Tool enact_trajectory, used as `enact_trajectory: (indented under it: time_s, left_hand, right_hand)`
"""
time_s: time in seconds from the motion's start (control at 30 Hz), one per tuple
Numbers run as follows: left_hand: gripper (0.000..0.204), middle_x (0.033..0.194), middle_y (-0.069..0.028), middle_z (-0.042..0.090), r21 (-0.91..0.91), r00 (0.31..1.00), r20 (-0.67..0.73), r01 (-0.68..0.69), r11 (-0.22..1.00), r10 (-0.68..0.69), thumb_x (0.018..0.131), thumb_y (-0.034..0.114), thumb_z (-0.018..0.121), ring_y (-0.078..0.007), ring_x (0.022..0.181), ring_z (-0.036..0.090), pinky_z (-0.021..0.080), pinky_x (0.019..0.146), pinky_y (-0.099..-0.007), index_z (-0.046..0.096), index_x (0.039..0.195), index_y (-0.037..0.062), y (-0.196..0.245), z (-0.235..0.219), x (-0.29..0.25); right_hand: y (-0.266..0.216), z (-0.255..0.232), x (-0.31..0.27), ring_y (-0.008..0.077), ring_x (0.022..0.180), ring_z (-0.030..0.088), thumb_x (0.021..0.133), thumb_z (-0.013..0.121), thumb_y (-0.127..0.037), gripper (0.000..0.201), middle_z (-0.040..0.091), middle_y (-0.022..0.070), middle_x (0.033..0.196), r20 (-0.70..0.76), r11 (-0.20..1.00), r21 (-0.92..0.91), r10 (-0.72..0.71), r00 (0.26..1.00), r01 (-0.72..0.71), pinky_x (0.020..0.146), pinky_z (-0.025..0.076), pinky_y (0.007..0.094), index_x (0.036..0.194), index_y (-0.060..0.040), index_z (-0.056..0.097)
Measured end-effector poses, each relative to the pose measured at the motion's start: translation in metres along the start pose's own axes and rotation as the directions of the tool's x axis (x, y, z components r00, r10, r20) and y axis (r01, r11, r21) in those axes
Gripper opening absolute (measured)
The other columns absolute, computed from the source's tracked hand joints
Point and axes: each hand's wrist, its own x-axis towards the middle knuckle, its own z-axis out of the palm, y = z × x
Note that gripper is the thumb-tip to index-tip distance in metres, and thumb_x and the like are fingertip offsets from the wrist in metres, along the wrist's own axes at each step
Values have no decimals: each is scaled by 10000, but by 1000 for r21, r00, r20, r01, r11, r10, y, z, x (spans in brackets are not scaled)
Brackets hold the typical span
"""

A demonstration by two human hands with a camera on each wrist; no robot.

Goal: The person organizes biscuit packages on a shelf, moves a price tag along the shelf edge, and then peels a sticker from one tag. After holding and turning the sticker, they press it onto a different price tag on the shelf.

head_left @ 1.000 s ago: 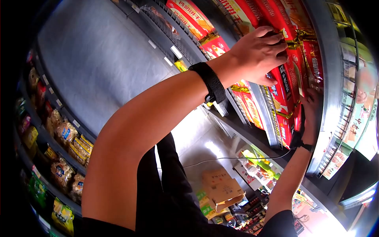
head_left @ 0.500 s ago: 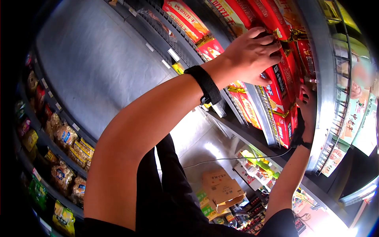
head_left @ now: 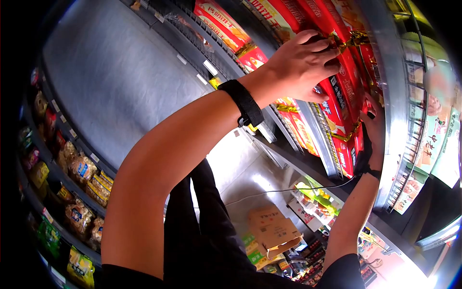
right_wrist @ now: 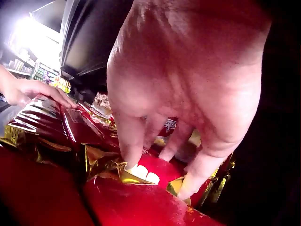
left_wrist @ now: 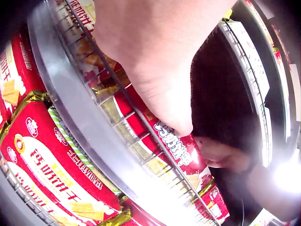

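Red biscuit packs (head_left: pixel 337 103) with gold ends lie in rows on a wire-fronted shelf. My left hand (head_left: pixel 305 67) reaches over them, fingers bent across the upper packs and thumb against the front side; in the left wrist view the left hand (left_wrist: pixel 160 66) has its thumb on a red pack (left_wrist: pixel 176 146). At the shelf's right side, my right hand (head_left: pixel 374 130) grips a pack near its end. The right wrist view shows the right hand (right_wrist: pixel 188 80) with fingers and thumb around a red, gold-trimmed pack (right_wrist: pixel 157 172); some fingertips are hidden.
The metal shelf edge (head_left: pixel 392 120) runs close beside my right hand. A wire rack with green packages (head_left: pixel 433 139) stands beyond it. Bagged snacks (head_left: pixel 82 166) fill shelves at the left. An opened cardboard box (head_left: pixel 274 231) lies below, and a thin cable crosses the view.
The head view has shifted slightly. My right fingers have moved up along the packs, and the packs near them have shifted a little. My left hand keeps nearly the same place on the packs.
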Motion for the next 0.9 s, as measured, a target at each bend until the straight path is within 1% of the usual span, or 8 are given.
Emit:
enact_trajectory:
  time_s: [0.07, 0.2, 0.27, 0.43, 0.67, 0.77, 0.87, 0.9]
  left_hand:
    - [637, 1387, -42, 703, 2, 998, -60, -21, 1000, 21, 750, 593, 878, -230, 1343, 602, 350, 1249, -510, 770, 1244, 206, -2, 3, -1]
    - [643, 1391, -38, 700, 29, 1000, -24, -13, 1000, 14, 760, 599, 875, -224, 1342, 604, 349, 1249, -515, 763, 1259, 210, 0, 0, 0]
    - [640, 1381, -35, 701, 34, 999, -30, -14, 999, 15, 765, 598, 873, -223, 1334, 608, 349, 1248, -515, 760, 1260, 209, 0, 1, 0]
    - [623, 1350, -26, 706, 55, 999, -42, -22, 998, 25, 767, 588, 871, -222, 1316, 612, 352, 1240, -510, 760, 1246, 206, -1, 1, 0]
    - [617, 1341, -26, 705, 46, 1000, -3, -11, 999, 11, 759, 587, 869, -221, 1313, 612, 367, 1223, -508, 761, 1230, 203, 1, -1, 0]
    - [680, 1516, -51, 598, -13, 999, 39, 0, 1000, 0, 752, 537, 914, -272, 1504, 493, 394, 1177, -501, 775, 1309, 172, 2, -2, 1]
    - [688, 1494, -52, 618, -4, 1000, 11, 0, 1000, 0, 758, 546, 898, -276, 1501, 494, 393, 1178, -496, 771, 1322, 173, 3, -5, 1]
    - [701, 1474, -60, 641, 29, 999, 34, -13, 999, 12, 770, 565, 878, -278, 1481, 516, 393, 1179, -486, 765, 1335, 166, 3, -8, 1]
  right_hand:
    - [10, 1, 3, 213, 1408, 597, 944, 689, -11, 664, 610, 85, 1596, -12, 1000, 20, 19, 1000, -18, 1152, 480, 392, 1591, -101, 573]
    - [-1, 3, 4, 198, 1435, 568, 930, 598, 1, 669, 583, 79, 1625, 2, 983, 185, 3, 1000, -3, 1198, 441, 364, 1591, -97, 576]
    - [11, 3, 11, 195, 1450, 555, 929, 557, -21, 662, 579, 81, 1629, 26, 973, 222, 50, 998, -54, 1226, 416, 360, 1587, -92, 581]
    - [-15, 16, 3, 222, 1462, 547, 973, 557, -93, 597, 596, 108, 1601, -45, 930, 361, 91, 995, -68, 1260, 379, 375, 1568, -55, 592]
    - [-17, 18, 6, 235, 1451, 551, 1033, 598, -170, 539, 611, 122, 1567, -50, 955, 297, 25, 998, -9, 1248, 385, 380, 1555, -37, 595]
    - [-17, 19, 11, 238, 1442, 555, 1051, 614, -200, 526, 618, 124, 1552, -42, 956, 291, -23, 999, 34, 1239, 390, 380, 1549, -33, 598]
    - [-24, 21, 11, 240, 1433, 559, 1069, 629, -230, 516, 625, 127, 1537, -62, 958, 285, -10, 998, 28, 1231, 396, 380, 1543, -30, 601]
    - [-33, 20, 9, 242, 1433, 554, 1065, 631, -217, 516, 608, 124, 1544, -78, 964, 264, 29, 997, -7, 1227, 398, 381, 1546, -33, 598]
